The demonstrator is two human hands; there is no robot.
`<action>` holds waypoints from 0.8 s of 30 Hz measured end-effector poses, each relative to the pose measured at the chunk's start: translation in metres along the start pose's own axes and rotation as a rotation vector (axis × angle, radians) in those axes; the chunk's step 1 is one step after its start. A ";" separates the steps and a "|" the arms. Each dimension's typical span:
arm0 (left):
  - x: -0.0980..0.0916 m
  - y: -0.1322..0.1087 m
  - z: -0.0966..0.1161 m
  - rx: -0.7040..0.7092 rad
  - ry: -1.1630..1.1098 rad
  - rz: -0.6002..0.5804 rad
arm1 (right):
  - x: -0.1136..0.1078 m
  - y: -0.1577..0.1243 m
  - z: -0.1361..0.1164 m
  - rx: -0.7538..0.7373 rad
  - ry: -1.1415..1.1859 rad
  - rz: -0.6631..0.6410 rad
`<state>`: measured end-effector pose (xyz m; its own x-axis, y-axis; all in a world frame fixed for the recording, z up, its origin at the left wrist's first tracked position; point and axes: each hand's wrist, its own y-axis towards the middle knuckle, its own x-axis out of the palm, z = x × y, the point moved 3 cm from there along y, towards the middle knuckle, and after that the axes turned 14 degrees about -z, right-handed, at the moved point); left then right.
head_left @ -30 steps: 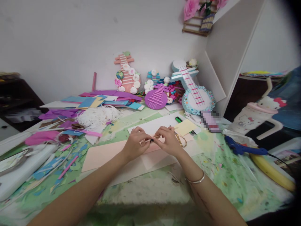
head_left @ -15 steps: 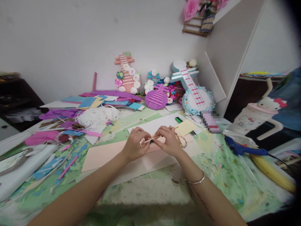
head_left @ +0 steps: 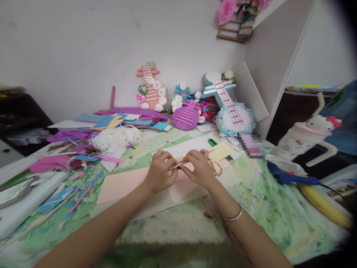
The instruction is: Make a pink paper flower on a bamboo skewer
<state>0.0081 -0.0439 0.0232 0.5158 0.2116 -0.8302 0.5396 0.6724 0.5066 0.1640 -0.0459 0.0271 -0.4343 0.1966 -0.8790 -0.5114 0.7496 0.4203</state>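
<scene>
Between my two hands runs a thin pale peach strip (head_left: 182,163), slanting up to the right. My left hand (head_left: 161,171) is closed, pinching the strip's left end with thumb and fingers. My right hand (head_left: 198,167) is closed too, its thumb and fingertips on the strip close to the left hand; a thin end pokes out beyond its knuckles. Whether the strip is rolled or flat is too small to tell. Beneath the hands lies a peach sheet (head_left: 119,184). Gold-handled scissors (head_left: 216,167) lie just right of my right hand.
A yellow card (head_left: 221,150) and green marker (head_left: 212,142) lie behind the scissors. Decorated toy lutes (head_left: 185,118) lean along the wall. White string (head_left: 115,139) and paper scraps spread to the left. To the right are a blue glue gun (head_left: 290,175), a banana (head_left: 320,204) and a tumbler (head_left: 295,139).
My fingers have shifted slightly along the strip, and its left end has turned a little between them. Both hands stay in nearly the same place.
</scene>
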 end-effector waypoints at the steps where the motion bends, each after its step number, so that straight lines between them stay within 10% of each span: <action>1: 0.000 0.000 0.000 -0.005 -0.001 0.001 | 0.000 0.000 0.000 -0.001 -0.003 -0.001; 24: 0.001 0.004 -0.005 0.002 -0.025 -0.105 | 0.004 0.002 0.003 0.001 -0.063 -0.031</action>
<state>0.0075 -0.0374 0.0228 0.4725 0.1226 -0.8728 0.5927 0.6887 0.4176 0.1637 -0.0416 0.0234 -0.3706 0.2131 -0.9040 -0.5228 0.7566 0.3927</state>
